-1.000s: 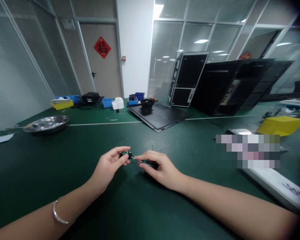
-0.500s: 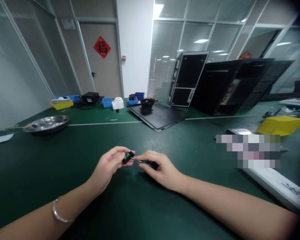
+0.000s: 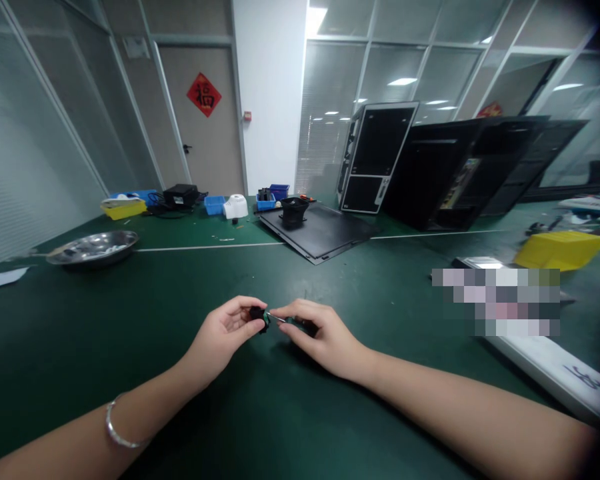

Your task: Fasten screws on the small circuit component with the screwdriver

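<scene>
Between the thumb and fingers of my left hand (image 3: 230,328) is a small black part with a green circuit board (image 3: 260,319). My right hand (image 3: 323,333) is closed round a screwdriver (image 3: 279,318), whose handle is mostly hidden under the palm. Its thin metal shaft points left, and the tip meets the right side of the small part; whether it sits in a screw I cannot tell. Both hands are just above the green tabletop (image 3: 300,407).
A metal bowl (image 3: 95,248) with small pieces stands at the left. Further back are a black panel (image 3: 330,230) bearing a black funnel-shaped piece (image 3: 294,211), blue bins (image 3: 215,205) and a computer case (image 3: 380,157). A yellow bin (image 3: 563,251) and a long white box (image 3: 555,367) lie right.
My left hand has turned the small part, so its board now faces right toward the screwdriver. The right hand has barely moved and still holds the screwdriver.
</scene>
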